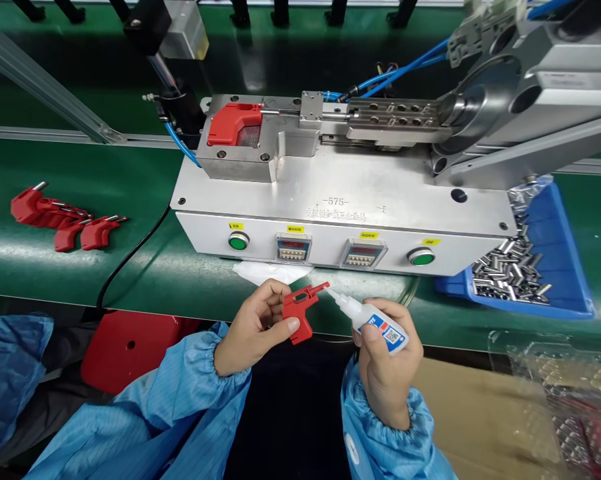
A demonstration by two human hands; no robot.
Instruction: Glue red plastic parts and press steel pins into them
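Note:
My left hand (260, 327) pinches a red pistol-shaped plastic part (297, 313) by its grip, with its thin barrel end pointing right. In my right hand (387, 360) is a white glue bottle (380, 323) with a blue label, tilted so its narrow nozzle aims left. The nozzle tip is at the barrel end of the red part; whether they touch I cannot tell. Behind both hands stands a metal press fixture (300, 193), with another red part (235, 125) seated in its block against a thin rod.
Several red parts with metal tubes (70, 217) lie on the green bench at left. A blue bin (570, 267) of short metal tubes (513, 270) stands at right. A white cloth (270, 272), a black cable (130, 257), a red stool (130, 353) and clear plastic trays (570, 380) are nearby.

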